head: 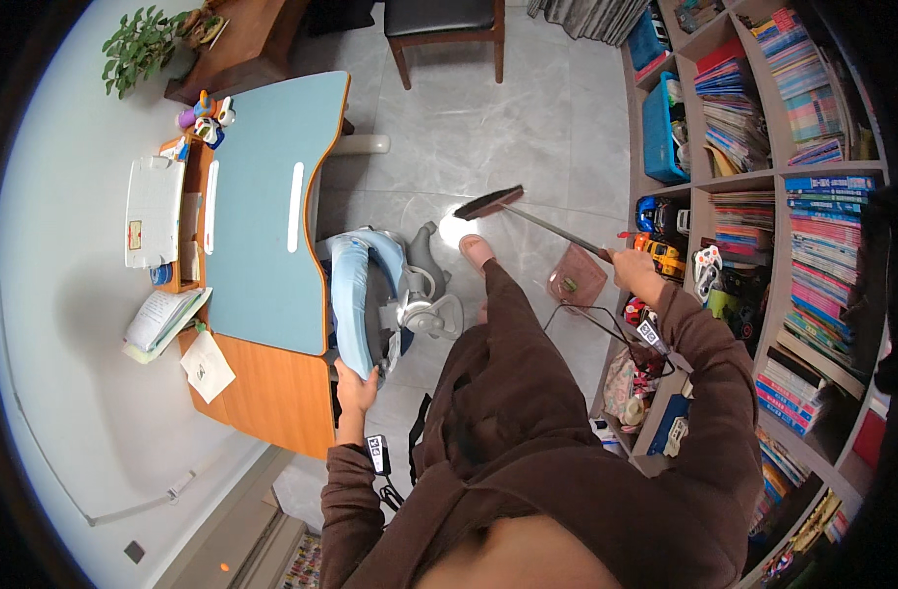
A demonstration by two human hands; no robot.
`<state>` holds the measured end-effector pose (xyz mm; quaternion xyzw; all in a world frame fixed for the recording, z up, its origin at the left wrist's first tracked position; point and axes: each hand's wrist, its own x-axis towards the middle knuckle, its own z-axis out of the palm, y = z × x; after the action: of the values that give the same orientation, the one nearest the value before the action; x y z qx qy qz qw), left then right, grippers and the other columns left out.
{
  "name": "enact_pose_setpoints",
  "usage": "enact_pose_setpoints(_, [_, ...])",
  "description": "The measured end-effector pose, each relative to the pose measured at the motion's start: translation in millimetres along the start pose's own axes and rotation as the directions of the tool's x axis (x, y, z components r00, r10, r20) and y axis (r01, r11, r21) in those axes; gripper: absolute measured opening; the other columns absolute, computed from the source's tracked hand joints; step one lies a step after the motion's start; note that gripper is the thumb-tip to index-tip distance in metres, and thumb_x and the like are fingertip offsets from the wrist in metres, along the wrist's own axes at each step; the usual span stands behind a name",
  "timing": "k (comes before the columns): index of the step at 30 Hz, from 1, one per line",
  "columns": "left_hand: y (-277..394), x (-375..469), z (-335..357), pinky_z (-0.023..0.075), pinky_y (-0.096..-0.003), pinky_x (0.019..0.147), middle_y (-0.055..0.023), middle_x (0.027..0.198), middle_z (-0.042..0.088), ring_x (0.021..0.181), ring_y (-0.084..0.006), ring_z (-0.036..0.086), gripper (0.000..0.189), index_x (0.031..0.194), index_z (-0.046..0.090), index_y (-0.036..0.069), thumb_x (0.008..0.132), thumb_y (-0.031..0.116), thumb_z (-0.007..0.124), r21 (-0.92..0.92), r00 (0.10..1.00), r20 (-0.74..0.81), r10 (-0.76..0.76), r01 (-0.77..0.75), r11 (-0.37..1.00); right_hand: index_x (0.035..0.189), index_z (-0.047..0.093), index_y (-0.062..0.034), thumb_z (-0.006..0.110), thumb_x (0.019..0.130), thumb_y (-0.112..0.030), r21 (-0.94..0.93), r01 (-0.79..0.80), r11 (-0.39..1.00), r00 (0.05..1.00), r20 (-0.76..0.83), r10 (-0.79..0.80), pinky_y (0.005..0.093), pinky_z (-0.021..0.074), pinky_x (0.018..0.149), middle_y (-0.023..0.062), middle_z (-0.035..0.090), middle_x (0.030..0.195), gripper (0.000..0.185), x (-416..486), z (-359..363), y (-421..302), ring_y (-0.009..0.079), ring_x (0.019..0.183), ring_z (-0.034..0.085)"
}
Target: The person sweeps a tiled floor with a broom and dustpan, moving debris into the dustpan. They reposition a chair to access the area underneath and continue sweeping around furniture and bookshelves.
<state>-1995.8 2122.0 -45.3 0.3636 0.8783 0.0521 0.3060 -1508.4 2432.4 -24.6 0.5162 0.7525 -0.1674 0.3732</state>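
Note:
My right hand [635, 274] is closed around the handle of a broom [559, 232], whose dark bristles touch the tiled floor near my slippered foot. Beside the broom, a pinkish dustpan [579, 280] with a small green item in it lies on the floor near the shelves; a thin metal frame rises from it. My left hand [358, 390] grips the lower end of the light-blue covered backrest of a desk chair [352, 316]. That chair stands against the curved edge of the blue-topped desk [265, 221].
A bookshelf [776, 221] with books, toys and a blue bin [664, 129] lines the right side. A black-seated chair [443, 18] stands at the top. Papers [207, 367] lie on the wooden desk extension [280, 390]. A potted plant [141, 51] is at upper left.

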Motion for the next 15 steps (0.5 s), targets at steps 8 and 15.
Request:
enact_pose_setpoints(8, [-6,3,3,0.0441,-0.0491,0.077,-0.0292,0.110,0.049,0.094,-0.0470,0.052,0.067,0.112,0.029,0.000,0.070,0.030,0.071,-0.021,0.997,-0.039,0.064,-0.065,0.998,0.099,0.063,-0.0031,0.055,0.075,-0.021,0.232,0.026,0.972,1.000,-0.002,-0.026,0.0422,0.0477,0.081,0.0210,0.063,0.096,0.030,-26,-17,19,0.0326,0.096,0.060])
enact_pose_setpoints(15, [-1,0,2,0.0437,-0.0489,0.078,-0.0283,0.109,0.049,0.095,-0.0465,0.052,0.063,0.110,0.030,0.000,0.071,0.029,0.071,-0.046,0.998,-0.046,0.041,-0.043,0.998,0.105,0.050,0.0012,0.054,0.082,-0.021,0.842,-0.199,0.502,0.965,0.256,-0.046,0.0291,0.0279,0.032,0.0062,0.050,0.057,0.032,-19,-23,-21,0.0133,0.035,0.041])
